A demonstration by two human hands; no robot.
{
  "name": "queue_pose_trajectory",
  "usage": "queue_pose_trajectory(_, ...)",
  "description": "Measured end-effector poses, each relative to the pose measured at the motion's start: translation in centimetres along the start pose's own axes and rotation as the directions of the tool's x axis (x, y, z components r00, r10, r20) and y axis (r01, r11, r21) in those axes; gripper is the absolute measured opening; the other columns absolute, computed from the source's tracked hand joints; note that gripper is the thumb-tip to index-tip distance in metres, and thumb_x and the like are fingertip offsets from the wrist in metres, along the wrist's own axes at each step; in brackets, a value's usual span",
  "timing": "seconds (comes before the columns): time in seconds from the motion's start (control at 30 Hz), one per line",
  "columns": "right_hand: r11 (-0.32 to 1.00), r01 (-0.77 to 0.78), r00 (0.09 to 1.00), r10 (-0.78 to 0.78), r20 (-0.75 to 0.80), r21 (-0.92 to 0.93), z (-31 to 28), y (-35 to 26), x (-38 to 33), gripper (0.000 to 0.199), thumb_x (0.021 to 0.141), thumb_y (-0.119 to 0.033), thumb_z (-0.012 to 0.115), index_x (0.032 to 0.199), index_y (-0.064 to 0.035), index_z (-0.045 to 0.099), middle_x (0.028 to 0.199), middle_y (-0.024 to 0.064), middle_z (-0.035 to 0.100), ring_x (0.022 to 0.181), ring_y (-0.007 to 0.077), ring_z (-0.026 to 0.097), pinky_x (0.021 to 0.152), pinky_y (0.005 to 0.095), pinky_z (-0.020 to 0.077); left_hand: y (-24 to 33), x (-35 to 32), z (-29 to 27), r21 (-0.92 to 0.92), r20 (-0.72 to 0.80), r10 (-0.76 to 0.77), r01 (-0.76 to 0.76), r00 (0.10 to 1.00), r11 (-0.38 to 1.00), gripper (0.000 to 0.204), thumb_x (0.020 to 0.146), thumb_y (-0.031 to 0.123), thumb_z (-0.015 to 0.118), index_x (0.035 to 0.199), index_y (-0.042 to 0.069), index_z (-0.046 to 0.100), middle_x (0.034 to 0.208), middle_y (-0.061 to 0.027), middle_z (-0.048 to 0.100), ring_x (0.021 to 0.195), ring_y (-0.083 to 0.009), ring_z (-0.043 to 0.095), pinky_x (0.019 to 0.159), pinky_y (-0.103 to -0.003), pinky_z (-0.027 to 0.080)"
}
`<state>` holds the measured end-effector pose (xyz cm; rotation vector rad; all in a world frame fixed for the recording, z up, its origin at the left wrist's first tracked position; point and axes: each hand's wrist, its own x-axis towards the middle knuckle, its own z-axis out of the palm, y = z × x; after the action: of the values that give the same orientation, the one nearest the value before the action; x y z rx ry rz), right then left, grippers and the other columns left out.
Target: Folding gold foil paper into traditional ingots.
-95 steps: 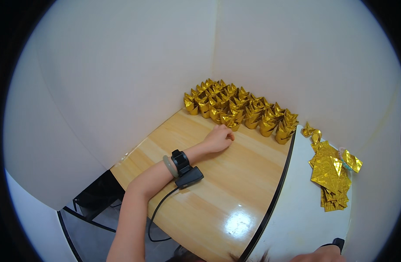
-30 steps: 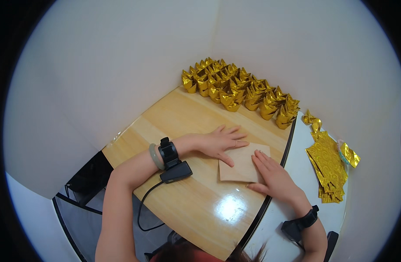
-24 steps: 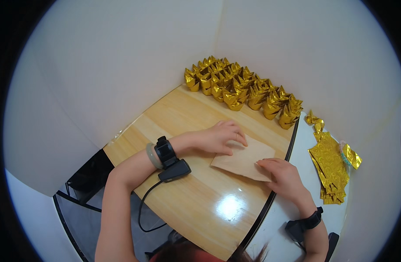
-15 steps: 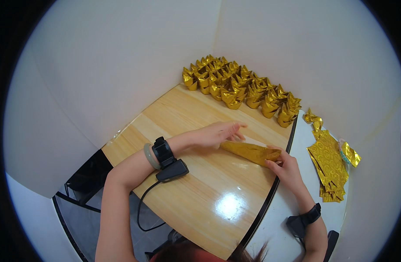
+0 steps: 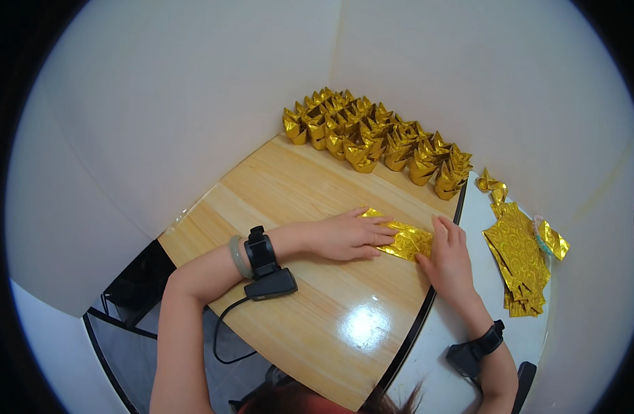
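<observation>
A plain room corner set up as a small handcraft workplace, more like a home or simple workroom than a shop. Two bare off-white walls meet behind a light wooden table with a dark edge. Along the wall stands a dense row of folded gold paper ingots. On a white surface just beside the table lies a stack of flat gold sheets.
</observation>
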<state>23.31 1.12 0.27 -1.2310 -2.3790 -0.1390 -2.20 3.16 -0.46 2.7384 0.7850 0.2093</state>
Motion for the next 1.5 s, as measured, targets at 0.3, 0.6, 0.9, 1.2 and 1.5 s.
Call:
queue_pose_trajectory(0.3,0.959,0.25,0.872,-0.283,0.399,0.135,0.5,-1.4,-0.3,0.094,0.081,-0.061,0.051,0.137,0.0097,0.022,0.142,0.0284,0.023,0.136,0.0343,0.022,0.109,0.0432,0.0205,0.1,-0.5,0.3,0.043,0.092,0.027,-0.031,0.995,0.999,0.059,0.092,0.05,0.039,0.142,0.02,0.03,0.149,-0.0174,0.017,0.14,-0.0298,0.01,0.11,-0.052,0.011)
queue_pose_trajectory(0.6,0.99,0.141,0.864,-0.108,0.492,-0.03,-0.7,0.7,-0.5,0.094,0.082,-0.062,0.048,0.138,0.0082,0.022,0.144,0.025,0.023,0.137,0.0332,0.02,0.111,0.042,0.0172,-0.2,-0.6,0.1,0.01,0.081,0.065,-0.066,0.995,0.998,0.062,0.087,0.049,0.051,0.141,0.026,0.032,0.149,-0.0189,0.013,0.139,-0.0327,0.009,0.108,-0.055,0.013)
queue_pose_trajectory(0.9,0.975,0.218,0.958,-0.222,0.184,0.039,-1.7,1.0,0.5,0.063,0.078,-0.034,0.067,0.128,-0.0028,0.044,0.134,0.018,0.042,0.126,0.0296,0.037,0.105,0.0416,0.0301,-1.9,-0.6,-0.4,-0.281,0.054,0.076,-0.058,0.996,0.958,0.034,0.091,0.034,0.051,0.124,0.026,0.056,0.147,-0.0125,0.026,0.136,-0.0309,0.021,0.109,-0.053,0.011)
queue_pose_trajectory(1.2,0.911,0.27,0.928,-0.333,0.168,0.31,-1.2,0.6,0.2,0.03,0.077,-0.007,0.064,0.107,-0.0092,0.061,0.088,0.0074,0.065,0.085,0.0245,0.062,0.077,0.0339,0.0501,-1.4,-0.7,-0.6,-0.179,-0.262,0.078,-0.127,0.962,0.976,0.016,0.079,0.027,0.066,0.091,0.019,0.073,0.12,-0.0066,0.053,0.117,-0.0256,0.042,0.103,-0.043,0.025)
queue_pose_trajectory(1.5,0.709,-0.321,0.941,0.162,0.298,0.628,0.1,-0.8,0.2,0.045,0.079,-0.005,0.065,0.121,-0.0054,0.05,0.085,0.0105,0.059,0.07,0.0218,0.059,0.065,0.0306,0.0499,0.9,0.6,1.1,-0.23,-0.31,-0.181,0.111,0.933,0.967,0.013,0.076,0.021,0.07,0.082,0.011,0.063,0.096,-0.0051,0.055,0.091,-0.0244,0.051,0.078,-0.034,0.043)
